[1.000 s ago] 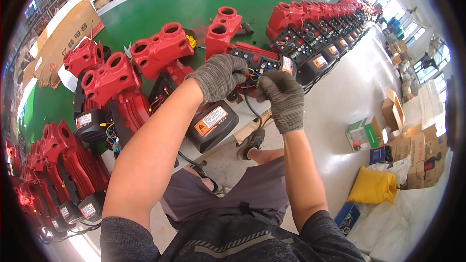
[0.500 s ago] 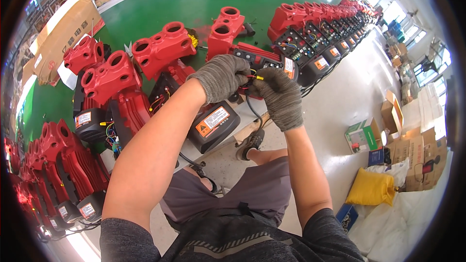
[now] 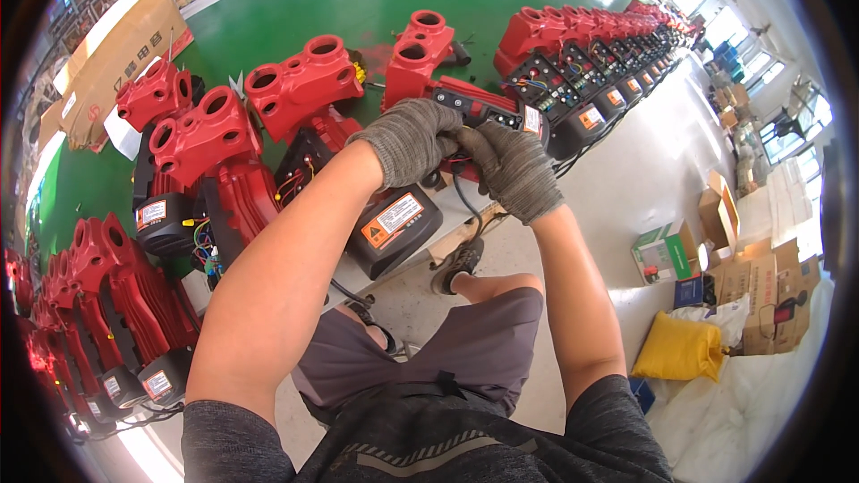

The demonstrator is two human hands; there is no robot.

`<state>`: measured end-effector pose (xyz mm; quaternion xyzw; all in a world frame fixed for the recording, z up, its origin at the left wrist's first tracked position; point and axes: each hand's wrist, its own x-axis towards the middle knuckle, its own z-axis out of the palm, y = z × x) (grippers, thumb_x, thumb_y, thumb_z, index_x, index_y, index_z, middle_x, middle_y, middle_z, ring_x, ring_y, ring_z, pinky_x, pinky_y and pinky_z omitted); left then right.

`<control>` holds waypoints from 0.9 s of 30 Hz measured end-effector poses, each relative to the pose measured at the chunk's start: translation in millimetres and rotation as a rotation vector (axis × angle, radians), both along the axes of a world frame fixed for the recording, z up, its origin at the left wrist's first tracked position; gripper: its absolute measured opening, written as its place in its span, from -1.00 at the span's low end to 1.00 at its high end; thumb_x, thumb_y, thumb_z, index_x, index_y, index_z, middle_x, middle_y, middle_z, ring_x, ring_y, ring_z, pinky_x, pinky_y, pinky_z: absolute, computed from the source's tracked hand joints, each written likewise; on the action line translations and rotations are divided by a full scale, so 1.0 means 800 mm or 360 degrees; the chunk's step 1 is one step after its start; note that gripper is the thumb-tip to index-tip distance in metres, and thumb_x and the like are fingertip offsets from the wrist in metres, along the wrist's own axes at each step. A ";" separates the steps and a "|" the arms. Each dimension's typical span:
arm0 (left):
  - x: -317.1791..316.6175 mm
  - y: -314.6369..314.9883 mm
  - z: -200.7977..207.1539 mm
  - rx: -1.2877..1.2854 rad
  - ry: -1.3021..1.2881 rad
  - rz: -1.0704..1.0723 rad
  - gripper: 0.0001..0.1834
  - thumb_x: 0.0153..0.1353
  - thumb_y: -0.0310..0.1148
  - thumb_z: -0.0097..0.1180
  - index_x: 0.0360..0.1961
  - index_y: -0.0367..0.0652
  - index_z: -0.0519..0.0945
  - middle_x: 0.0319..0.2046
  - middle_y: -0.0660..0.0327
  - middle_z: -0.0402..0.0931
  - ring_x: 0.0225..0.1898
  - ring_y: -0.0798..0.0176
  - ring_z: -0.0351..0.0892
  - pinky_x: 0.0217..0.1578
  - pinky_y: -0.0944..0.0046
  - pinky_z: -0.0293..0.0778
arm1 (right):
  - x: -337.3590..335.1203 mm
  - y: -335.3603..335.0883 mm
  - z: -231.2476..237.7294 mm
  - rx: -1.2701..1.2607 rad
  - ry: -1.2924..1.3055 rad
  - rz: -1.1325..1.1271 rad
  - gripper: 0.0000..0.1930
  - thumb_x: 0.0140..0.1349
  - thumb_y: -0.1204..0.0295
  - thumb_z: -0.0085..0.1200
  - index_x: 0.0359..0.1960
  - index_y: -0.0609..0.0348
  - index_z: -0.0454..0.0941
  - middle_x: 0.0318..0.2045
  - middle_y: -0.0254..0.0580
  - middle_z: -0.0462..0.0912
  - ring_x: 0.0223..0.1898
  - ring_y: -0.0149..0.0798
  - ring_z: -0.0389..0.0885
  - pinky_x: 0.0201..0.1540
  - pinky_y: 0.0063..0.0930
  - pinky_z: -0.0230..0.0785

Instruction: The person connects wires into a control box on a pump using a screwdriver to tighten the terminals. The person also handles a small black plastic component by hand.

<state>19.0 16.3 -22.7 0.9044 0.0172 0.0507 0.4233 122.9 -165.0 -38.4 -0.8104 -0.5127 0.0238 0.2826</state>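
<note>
i count two gloved hands: one left hand (image 3: 407, 143), one right hand (image 3: 514, 168). there's one red machine (image 3: 410, 80) at twelve o'clock from them, and three red machines (image 3: 192, 130) around ten. one black cover (image 3: 407, 246) at seven from the hands. toward four, one yellow sack (image 3: 680, 346); toward three, one green-and-white box (image 3: 660, 255). two rows of machines (image 3: 582, 31), at one and eight, overlap too much for me to count.
</note>
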 end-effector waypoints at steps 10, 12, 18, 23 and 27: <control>0.007 0.002 -0.011 -0.0004 -0.0078 0.0005 -0.83 0.26 -0.49 0.23 -0.13 -0.22 0.70 -0.50 0.14 0.63 -0.52 0.28 0.56 -0.40 0.22 0.51 | -0.029 -0.009 0.006 0.0518 0.0521 -0.0140 -0.72 0.39 0.27 0.17 0.00 0.16 0.63 -0.48 -0.11 0.69 -0.49 -0.13 0.68 -0.37 -0.33 0.51; 0.002 -0.001 0.000 0.0011 -0.0007 0.0013 -0.84 0.26 -0.49 0.23 -0.14 -0.22 0.70 -0.50 0.14 0.62 -0.53 0.28 0.56 -0.41 0.22 0.51 | -0.020 -0.012 0.003 0.0412 0.0358 -0.0064 -0.74 0.38 0.29 0.18 -0.01 0.16 0.63 -0.47 -0.11 0.69 -0.47 -0.11 0.69 -0.37 -0.31 0.51; 0.002 -0.001 -0.002 0.0054 -0.0047 -0.0020 -0.84 0.27 -0.49 0.23 -0.14 -0.22 0.70 -0.51 0.15 0.61 -0.54 0.29 0.55 -0.42 0.23 0.50 | -0.012 -0.005 -0.007 0.0112 -0.0203 -0.0043 -0.80 0.41 0.30 0.13 -0.11 0.16 0.62 -0.53 -0.13 0.65 -0.48 -0.08 0.68 -0.40 -0.23 0.50; 0.001 0.003 -0.006 0.0055 -0.0100 -0.0055 -0.85 0.28 -0.48 0.22 -0.15 -0.22 0.70 -0.49 0.14 0.62 -0.53 0.29 0.56 -0.41 0.23 0.51 | -0.031 0.004 0.018 -0.0118 0.0505 -0.0387 -0.77 0.45 0.28 0.08 -0.10 0.17 0.62 -0.52 -0.10 0.66 -0.47 -0.07 0.67 -0.38 -0.27 0.52; -0.002 -0.002 0.007 0.0004 -0.0014 -0.0010 -0.85 0.27 -0.45 0.22 -0.16 -0.22 0.70 -0.47 0.10 0.64 -0.49 0.26 0.59 -0.35 0.19 0.53 | -0.027 -0.006 -0.005 0.0402 0.0548 -0.0207 -0.79 0.44 0.30 0.11 -0.05 0.15 0.62 -0.49 -0.04 0.66 -0.46 -0.06 0.67 -0.38 -0.27 0.53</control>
